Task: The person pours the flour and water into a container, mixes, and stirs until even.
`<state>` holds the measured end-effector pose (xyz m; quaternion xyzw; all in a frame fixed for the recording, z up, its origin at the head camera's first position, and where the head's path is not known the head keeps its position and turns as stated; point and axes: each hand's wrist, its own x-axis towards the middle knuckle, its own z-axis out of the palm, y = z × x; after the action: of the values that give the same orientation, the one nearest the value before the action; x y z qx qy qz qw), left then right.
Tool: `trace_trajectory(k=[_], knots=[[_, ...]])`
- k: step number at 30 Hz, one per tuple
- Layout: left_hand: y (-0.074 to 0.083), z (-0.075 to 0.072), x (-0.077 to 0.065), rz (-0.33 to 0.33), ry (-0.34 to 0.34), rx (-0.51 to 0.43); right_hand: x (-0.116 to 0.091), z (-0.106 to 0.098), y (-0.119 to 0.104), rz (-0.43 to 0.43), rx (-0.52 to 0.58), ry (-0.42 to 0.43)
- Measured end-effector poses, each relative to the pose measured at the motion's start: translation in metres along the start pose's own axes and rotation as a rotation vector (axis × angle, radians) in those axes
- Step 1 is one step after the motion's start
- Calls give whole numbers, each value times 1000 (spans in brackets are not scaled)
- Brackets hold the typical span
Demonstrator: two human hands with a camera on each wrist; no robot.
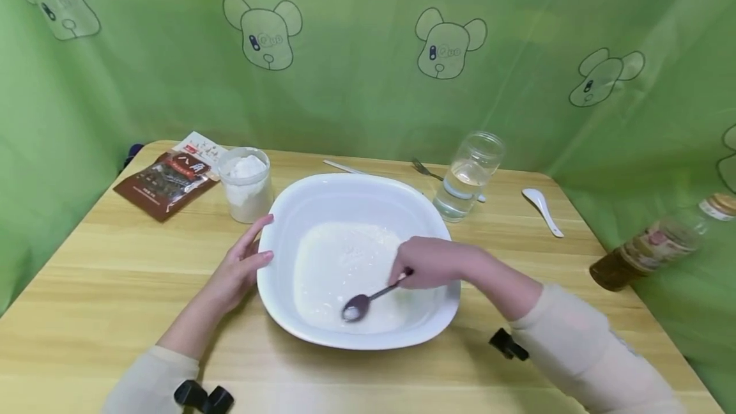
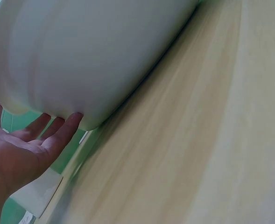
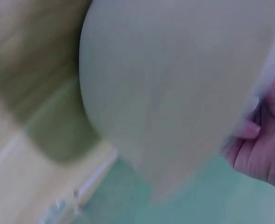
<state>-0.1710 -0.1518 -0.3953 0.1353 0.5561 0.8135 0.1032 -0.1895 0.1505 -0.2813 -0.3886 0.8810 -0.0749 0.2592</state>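
Here, the right hand (image 1: 422, 262) pinches a dark spoon (image 1: 357, 306) by its handle, fingers curled round it, knuckles up, the forearm reaching in over the right side of a white basin (image 1: 437, 331). The spoon slants down to the left, low over the white contents (image 1: 336, 251) in the basin. The left hand (image 1: 232, 273) has its fingers spread and loosely bent, pressing their tips to the basin's outer left wall without closing round it. The basin stands on a pale wooden table (image 1: 115, 286) with streaky grain. Behind it are a jar of white powder (image 1: 247, 193), beside a brown packet (image 1: 167, 183), and, to the right, a glass jar of clear liquid (image 1: 467, 177), a fork (image 1: 424, 169) and a white spoon (image 1: 542, 209). A bottle (image 1: 644, 253) stands near the right edge. Green curtains (image 1: 356, 114) printed with cartoon animal heads enclose the table.
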Motion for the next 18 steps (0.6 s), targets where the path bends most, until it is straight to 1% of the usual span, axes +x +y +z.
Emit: trace_trajectory(k=[2,4,6,8,9,11,13,15,16,18], knots=[[0,-1,0,-4,2,0,-11,-8,9,70,-39,25],[1,0,0,-7,4,-2,-14,-15,19,163,-93,74],[1,0,0,-13,8,-3,-8,-19,28,259,-140,136],[0,1,0,-18,9,-6,6,-18,36,308,-162,198],[0,1,-1,-21,9,-8,14,-16,38,305,-156,227],[0,2,-1,-25,11,-7,32,-11,39,271,-124,269],[0,2,-1,-23,13,-4,48,-5,34,205,-70,280],[1,2,-2,-20,15,0,58,0,25,114,-16,258],[1,2,-1,-17,16,2,60,2,19,75,10,232],[1,2,-1,-12,11,3,56,6,8,-2,55,159]])
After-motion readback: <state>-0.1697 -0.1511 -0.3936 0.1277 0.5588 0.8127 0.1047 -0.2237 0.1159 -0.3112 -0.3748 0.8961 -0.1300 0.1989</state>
